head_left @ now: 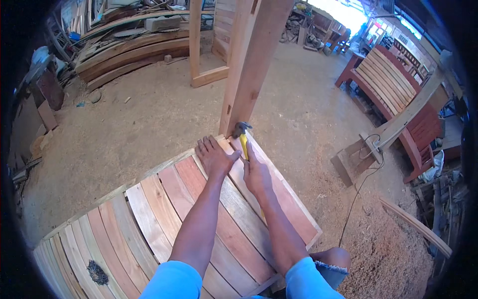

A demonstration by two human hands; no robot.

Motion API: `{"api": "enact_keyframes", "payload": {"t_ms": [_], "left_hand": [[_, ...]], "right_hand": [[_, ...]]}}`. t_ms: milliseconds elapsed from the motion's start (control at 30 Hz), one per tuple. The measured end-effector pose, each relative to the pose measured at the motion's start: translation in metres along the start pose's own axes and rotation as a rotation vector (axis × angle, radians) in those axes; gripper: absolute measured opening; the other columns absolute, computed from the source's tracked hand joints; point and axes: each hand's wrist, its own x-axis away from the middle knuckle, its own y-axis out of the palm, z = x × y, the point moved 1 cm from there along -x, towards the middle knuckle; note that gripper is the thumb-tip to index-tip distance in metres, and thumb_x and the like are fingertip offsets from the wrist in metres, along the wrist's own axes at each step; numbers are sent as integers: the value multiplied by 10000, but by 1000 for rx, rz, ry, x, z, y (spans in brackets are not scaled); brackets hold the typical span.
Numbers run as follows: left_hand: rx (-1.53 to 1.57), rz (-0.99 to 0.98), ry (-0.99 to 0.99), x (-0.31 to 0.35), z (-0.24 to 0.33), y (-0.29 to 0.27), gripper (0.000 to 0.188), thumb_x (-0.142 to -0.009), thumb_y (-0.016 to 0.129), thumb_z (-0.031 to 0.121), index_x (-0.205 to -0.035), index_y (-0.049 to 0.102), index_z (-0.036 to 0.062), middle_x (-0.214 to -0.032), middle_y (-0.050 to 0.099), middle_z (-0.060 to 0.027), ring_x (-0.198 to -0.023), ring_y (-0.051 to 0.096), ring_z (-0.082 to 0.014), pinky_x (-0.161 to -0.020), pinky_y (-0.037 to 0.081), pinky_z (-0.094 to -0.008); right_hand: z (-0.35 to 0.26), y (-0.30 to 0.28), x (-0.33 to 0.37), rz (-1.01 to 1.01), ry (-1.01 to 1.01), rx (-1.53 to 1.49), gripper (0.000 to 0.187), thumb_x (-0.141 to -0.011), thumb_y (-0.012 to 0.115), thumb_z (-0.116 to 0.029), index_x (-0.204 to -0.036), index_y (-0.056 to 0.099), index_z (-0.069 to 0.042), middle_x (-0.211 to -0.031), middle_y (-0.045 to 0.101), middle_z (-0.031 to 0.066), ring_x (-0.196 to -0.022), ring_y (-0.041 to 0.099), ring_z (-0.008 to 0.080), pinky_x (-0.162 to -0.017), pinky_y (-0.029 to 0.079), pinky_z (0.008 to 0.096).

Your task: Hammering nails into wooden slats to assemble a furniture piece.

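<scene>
My right hand [258, 174] is closed around the yellow handle of a claw hammer [243, 132]. Its dark metal head is against or close to the foot of an upright wooden post [251, 74], at the far corner of a slatted wooden panel [185, 180]. Just left of the hammer, my left hand [215, 155] lies on the panel's end slats, fingers stretched toward the far edge and thumb apart. It holds nothing that I can see. The panel is made of pale and reddish boards side by side, with narrow gaps between some.
A small dark heap [97, 272], apparently nails, sits on the panel's near left. Stacked timber [134, 55] lies at the far left. To the right are a slatted bench [386, 79], a wooden stand [356, 157] with a cable, a loose wooden strip [416, 226] and wood shavings [378, 259].
</scene>
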Motion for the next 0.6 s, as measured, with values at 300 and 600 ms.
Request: {"api": "enact_keyframes", "payload": {"t_ms": [300, 600], "left_hand": [[-7, -27, -19, 0, -6, -11, 1370, -803, 789, 799, -1732, 274, -66, -1808, 292, -261, -1712, 168, -422, -1400, 47, -553], [-58, 1, -25, 5, -21, -10, 1327, -834, 737, 813, -1726, 295, -63, -1788, 322, -283, -1701, 203, -444, -1387, 78, -581]], "right_hand": [[-28, -16, 20, 85, 35, -89, 690, -1136, 572, -145, -1776, 319, -203, -872, 712, 309, -731, 718, 483, -692, 527, 575], [-57, -46, 31, 217, 73, -226, 709, -1126, 592, -159, -1778, 321, -221, -943, 739, 313, -802, 729, 512, -706, 529, 602]]}}
